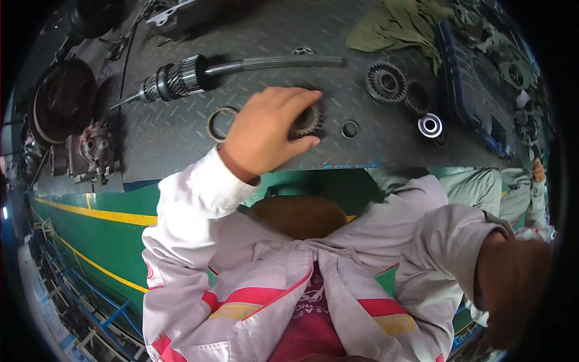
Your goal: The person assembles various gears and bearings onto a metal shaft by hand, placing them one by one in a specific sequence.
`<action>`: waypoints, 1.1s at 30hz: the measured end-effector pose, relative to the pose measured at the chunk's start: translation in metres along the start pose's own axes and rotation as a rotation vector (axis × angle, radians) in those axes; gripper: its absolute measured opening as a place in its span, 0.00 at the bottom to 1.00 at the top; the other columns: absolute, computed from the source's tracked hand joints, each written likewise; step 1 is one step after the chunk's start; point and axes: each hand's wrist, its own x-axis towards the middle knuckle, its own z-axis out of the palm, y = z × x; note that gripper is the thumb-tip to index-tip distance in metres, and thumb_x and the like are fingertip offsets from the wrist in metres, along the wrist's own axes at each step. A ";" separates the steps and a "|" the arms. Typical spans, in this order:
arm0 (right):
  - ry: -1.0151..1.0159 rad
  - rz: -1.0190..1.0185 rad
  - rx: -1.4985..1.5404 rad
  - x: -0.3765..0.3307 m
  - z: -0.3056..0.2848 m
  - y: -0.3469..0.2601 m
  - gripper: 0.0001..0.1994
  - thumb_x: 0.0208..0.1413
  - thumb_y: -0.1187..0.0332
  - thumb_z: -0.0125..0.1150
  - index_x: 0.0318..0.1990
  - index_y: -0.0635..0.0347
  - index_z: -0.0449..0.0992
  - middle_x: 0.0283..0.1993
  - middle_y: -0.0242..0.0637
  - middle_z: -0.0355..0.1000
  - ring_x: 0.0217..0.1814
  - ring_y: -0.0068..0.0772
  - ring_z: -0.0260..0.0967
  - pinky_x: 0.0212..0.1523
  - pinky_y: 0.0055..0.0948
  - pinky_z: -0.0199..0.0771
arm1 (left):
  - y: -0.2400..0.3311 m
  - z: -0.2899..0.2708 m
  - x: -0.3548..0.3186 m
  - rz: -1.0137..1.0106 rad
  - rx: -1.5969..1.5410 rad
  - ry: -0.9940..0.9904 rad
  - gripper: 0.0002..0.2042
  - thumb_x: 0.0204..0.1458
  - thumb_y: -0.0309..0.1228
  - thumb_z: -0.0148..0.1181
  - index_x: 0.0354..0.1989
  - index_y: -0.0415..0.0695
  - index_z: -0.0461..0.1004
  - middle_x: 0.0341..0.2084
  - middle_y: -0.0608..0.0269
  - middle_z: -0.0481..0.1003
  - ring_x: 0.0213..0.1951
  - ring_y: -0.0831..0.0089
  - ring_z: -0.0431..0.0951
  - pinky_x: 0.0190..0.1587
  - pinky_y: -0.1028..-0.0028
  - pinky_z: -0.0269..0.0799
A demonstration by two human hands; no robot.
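Note:
My left hand (268, 130) reaches over the metal workbench (386, 145), thumb and fingers curved around a toothed gear (312, 123). The palm and fingers hide much of this gear. Left of the hand lies a thin brass-coloured ring (210, 127), and to its right a small dark ring (356, 126). My right hand (518, 289) is raised off the bench at the lower right, dark and blurred, its fingers impossible to make out. Beyond the left hand, a long splined shaft with gears (184, 77) lies across the bench.
Further right are a larger gear (386, 84), a dark ring (427, 96) and a shiny bearing (430, 125). A blue case (461, 90) and olive cloth (392, 27) lie beyond. Metal housing parts (93, 151) crowd the left. Another person's hand (538, 171) shows at far right.

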 end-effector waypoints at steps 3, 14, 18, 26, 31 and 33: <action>0.116 0.185 -0.346 -0.049 -0.027 0.045 0.16 0.62 0.68 0.54 0.19 0.54 0.68 0.16 0.29 0.62 0.22 0.32 0.62 0.37 0.39 0.68 | 0.004 0.007 0.007 0.007 -0.032 0.044 0.30 0.43 0.30 0.74 0.59 0.43 0.74 0.51 0.51 0.77 0.52 0.52 0.75 0.57 0.61 0.71; -0.452 0.965 -1.261 -0.106 -0.040 0.138 0.21 0.49 0.72 0.72 0.52 0.59 0.76 0.43 0.44 0.71 0.43 0.50 0.71 0.44 0.39 0.73 | -0.009 -0.063 -0.052 -0.228 -0.006 0.118 0.30 0.46 0.28 0.74 0.61 0.41 0.74 0.48 0.55 0.79 0.48 0.65 0.80 0.50 0.71 0.74; -0.413 1.007 -1.239 -0.113 -0.048 0.140 0.20 0.48 0.74 0.71 0.50 0.59 0.76 0.40 0.41 0.72 0.41 0.48 0.71 0.42 0.37 0.73 | -0.029 -0.071 -0.064 -0.329 0.030 0.131 0.28 0.47 0.28 0.76 0.58 0.38 0.74 0.50 0.57 0.78 0.50 0.70 0.78 0.54 0.71 0.73; -0.396 1.042 -1.250 -0.108 -0.047 0.144 0.18 0.48 0.76 0.70 0.48 0.61 0.75 0.39 0.42 0.72 0.38 0.45 0.71 0.40 0.36 0.73 | -0.035 -0.063 -0.077 -0.384 -0.176 0.230 0.23 0.44 0.27 0.80 0.41 0.40 0.67 0.48 0.56 0.73 0.53 0.65 0.77 0.57 0.66 0.74; -0.483 0.960 -1.297 -0.109 -0.046 0.145 0.18 0.48 0.75 0.69 0.49 0.61 0.75 0.41 0.44 0.71 0.42 0.50 0.71 0.42 0.39 0.73 | -0.024 -0.053 -0.063 -0.203 -0.096 0.153 0.24 0.41 0.30 0.82 0.28 0.43 0.64 0.47 0.50 0.73 0.52 0.60 0.79 0.53 0.65 0.77; -0.501 0.948 -1.313 -0.108 -0.044 0.146 0.19 0.48 0.75 0.69 0.49 0.61 0.75 0.41 0.44 0.71 0.42 0.50 0.71 0.43 0.39 0.72 | -0.016 -0.045 -0.057 -0.182 -0.097 0.155 0.24 0.39 0.31 0.83 0.25 0.43 0.64 0.47 0.48 0.74 0.50 0.59 0.80 0.51 0.66 0.78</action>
